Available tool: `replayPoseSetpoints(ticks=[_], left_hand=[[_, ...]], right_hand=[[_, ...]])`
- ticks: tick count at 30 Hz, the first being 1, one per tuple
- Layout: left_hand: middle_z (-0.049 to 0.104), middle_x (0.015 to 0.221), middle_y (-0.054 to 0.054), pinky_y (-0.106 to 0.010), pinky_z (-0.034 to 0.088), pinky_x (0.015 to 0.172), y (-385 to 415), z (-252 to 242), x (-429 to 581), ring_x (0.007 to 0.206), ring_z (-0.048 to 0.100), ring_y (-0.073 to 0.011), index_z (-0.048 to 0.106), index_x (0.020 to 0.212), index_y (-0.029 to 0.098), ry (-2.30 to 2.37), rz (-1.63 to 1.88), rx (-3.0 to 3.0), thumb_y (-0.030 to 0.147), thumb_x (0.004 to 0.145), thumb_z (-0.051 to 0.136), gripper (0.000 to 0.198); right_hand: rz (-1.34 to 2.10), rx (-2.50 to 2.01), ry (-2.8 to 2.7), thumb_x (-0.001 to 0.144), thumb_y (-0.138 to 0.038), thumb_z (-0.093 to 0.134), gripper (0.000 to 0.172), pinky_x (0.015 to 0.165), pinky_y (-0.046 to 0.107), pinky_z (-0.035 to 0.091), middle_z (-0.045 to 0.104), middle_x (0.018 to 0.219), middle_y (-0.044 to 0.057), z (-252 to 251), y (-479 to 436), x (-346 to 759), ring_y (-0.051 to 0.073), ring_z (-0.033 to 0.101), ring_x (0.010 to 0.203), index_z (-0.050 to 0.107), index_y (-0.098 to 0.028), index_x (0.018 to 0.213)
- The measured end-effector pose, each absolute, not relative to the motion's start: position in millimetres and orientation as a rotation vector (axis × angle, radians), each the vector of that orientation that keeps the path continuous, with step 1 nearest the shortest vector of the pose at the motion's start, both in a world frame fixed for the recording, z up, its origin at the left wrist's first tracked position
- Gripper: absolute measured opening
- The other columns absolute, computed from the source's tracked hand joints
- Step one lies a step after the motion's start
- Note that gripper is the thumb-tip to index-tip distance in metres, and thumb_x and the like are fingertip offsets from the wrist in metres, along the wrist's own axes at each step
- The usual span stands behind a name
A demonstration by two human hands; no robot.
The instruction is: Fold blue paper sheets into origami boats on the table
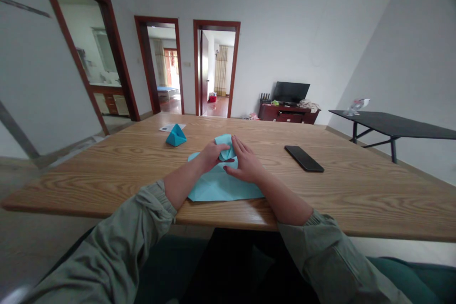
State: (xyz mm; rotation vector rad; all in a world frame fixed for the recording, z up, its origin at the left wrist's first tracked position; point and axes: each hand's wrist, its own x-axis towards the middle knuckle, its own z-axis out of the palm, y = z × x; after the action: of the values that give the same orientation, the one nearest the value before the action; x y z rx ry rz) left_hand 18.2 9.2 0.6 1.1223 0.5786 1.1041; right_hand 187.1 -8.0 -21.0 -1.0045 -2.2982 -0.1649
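Observation:
A sheet of light blue paper (223, 186) lies on the wooden table (107, 178), with its upper part gathered into a raised fold (225, 148). My left hand (212, 156) grips the left side of that fold, and my right hand (246, 163) presses against its right side with spread fingers. Farther up the table sits a small folded paper shape in darker blue (175, 136), beside a white card (173, 127). To the right of my hands lies a black smartphone (304, 158), face down or dark, out of reach of my fingers.
Past the far table edge, a dark wood cabinet (288, 114) holds a black monitor (290, 92). A black side table (392, 123) stands to the right, with a small translucent item (356, 107) on it. Doorways lead off the room behind.

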Motion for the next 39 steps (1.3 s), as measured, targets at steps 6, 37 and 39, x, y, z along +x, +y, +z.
replayPoseSetpoints(ticks=[6,37,39], left_hand=[[0.071,0.092,-0.008,-0.038,0.056,0.073,17,-4,19,0.08,0.066,-0.0205,0.068,0.097,0.014,0.605,1.209,1.084,0.021,0.066,0.073,0.031],[0.063,0.084,-0.002,-0.027,0.043,0.079,16,-7,12,0.084,0.056,-0.0169,0.064,0.081,0.018,0.967,1.213,2.415,0.018,0.071,0.056,0.013],[0.063,0.086,-0.003,-0.028,0.043,0.082,18,-6,11,0.087,0.056,-0.0176,0.065,0.083,0.018,0.953,1.241,2.442,0.018,0.072,0.056,0.014]], right_hand=[[0.393,-0.988,-1.937,0.087,-0.052,0.05,0.073,0.098,0.045,0.043,0.047,0.141,0.016,-18,-3,187,0.027,0.052,0.121,0.029,-0.017,0.148],[0.159,-0.999,-1.996,0.075,-0.021,0.056,0.007,0.069,0.026,0.042,0.061,0.079,0.001,-19,6,197,0.015,0.055,0.076,0.058,-0.019,0.081],[0.168,-1.006,-1.978,0.076,-0.023,0.055,0.007,0.069,0.026,0.042,0.061,0.08,0.001,-19,7,197,0.015,0.054,0.075,0.058,-0.019,0.082]])
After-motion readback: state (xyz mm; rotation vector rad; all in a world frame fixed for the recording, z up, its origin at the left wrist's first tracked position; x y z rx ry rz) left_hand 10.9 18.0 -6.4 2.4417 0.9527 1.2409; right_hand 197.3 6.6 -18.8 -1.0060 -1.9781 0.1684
